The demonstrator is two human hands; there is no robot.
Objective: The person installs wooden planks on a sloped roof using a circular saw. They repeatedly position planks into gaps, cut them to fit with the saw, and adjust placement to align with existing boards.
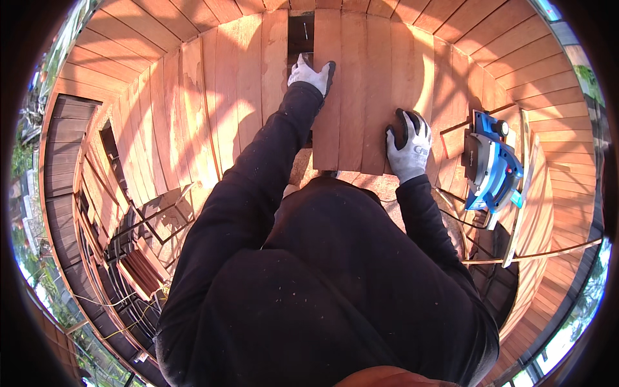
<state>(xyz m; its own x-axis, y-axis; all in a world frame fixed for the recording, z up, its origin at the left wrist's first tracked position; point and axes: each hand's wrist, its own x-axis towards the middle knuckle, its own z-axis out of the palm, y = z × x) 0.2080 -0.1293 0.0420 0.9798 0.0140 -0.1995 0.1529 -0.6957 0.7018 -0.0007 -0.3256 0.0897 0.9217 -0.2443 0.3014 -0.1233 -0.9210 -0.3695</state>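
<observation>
My left hand, in a white glove with dark fingertips, reaches into the dark gap between two wooden boards. Its fingers are curled, and whatever they hold is hidden. The thumb side lies against the edge of the reddish board just right of the gap. On the right, my right hand, gloved alike, rests at the near end of the laid boards with thumb and fingers apart and nothing held. My left forearm covers part of the gap.
A blue power planer lies to the right, a dark cable near it. Past it runs a long pale wooden strip. At lower left, stacked wood pieces sit near an open part of the frame. Curved plank benches surround the floor.
</observation>
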